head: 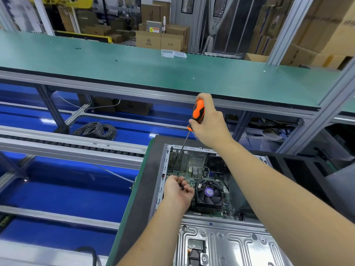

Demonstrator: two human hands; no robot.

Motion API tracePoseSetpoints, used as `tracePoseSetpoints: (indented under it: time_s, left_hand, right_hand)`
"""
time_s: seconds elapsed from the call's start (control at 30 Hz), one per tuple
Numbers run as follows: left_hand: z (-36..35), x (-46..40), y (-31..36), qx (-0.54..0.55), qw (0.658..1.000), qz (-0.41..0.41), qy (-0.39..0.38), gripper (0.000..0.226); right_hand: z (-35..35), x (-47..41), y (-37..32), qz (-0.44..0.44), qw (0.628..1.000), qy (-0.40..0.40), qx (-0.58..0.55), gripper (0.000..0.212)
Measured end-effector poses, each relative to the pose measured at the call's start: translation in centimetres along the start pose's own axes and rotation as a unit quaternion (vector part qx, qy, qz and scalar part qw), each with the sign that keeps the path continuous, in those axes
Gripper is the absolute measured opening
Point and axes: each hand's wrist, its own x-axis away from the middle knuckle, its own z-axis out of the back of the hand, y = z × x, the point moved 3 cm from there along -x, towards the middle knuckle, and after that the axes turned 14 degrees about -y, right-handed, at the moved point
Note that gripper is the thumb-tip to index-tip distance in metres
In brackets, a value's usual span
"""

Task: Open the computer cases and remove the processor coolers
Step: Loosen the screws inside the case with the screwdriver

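We are seeing dark grey work mat lying on green-edged bench in foreground. Open computer case is lying flat on mat, its open side facing up. Beyond, long green bench top is running across view on aluminium frame. Clear plastic box is sitting at its far edge. Blue floor is showing below, grey cable coil lying on it.
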Motion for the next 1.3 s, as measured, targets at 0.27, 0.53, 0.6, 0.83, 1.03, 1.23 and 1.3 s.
tracePoseSetpoints:
  time_s: [0.27, 0.53, 0.6, 0.83, 1.03, 1.23, 1.3]
  left_hand:
    - [0.1, -0.1, -0.1, -0.01, 1.0, 0.002, 0.0, 0.033]
    - [-0.2, 0.2, 0.0, 0.003, 1.0, -0.003, -0.001, 0.031]
    - [-0.1, 0.2, 0.0, -0.002, 1.0, -0.004, 0.0, 0.032]
    - [-0.5, 0.3, -0.3, -0.01, 1.0, -0.004, -0.005, 0.031]
    - [-0.2, 0.3, 0.0, 0.007, 1.0, -0.008, 0.0, 0.034]
    - [-0.1, 0.3, 0.0, 0.009, 1.0, -0.008, 0.0, 0.033]
    - [-0.2, 0.4, 0.0, 0.009, 1.0, -0.006, -0.002, 0.032]
  right_hand:
    - [2.3, -4.4, -4.9, -0.1, 0.923, -0.085, 0.361, 0.058]
    - [2.1, -5.2, -4.9, 0.03, 0.934, -0.171, 0.311, 0.031]
    - [2.8, -4.7, -4.1, 0.056, 0.932, -0.188, 0.306, 0.029]
    - [3.6, -3.6, -3.7, 0.092, 0.92, -0.268, 0.27, 0.02]
    - [2.1, -5.1, -7.6, 0.046, 0.874, -0.386, 0.29, 0.026]
    - [1.8, -5.4, -7.9, 0.033, 0.87, -0.297, 0.391, 0.026]
    - [2.0, -5.1, -8.0, 0.038, 0.868, -0.359, 0.342, 0.018]
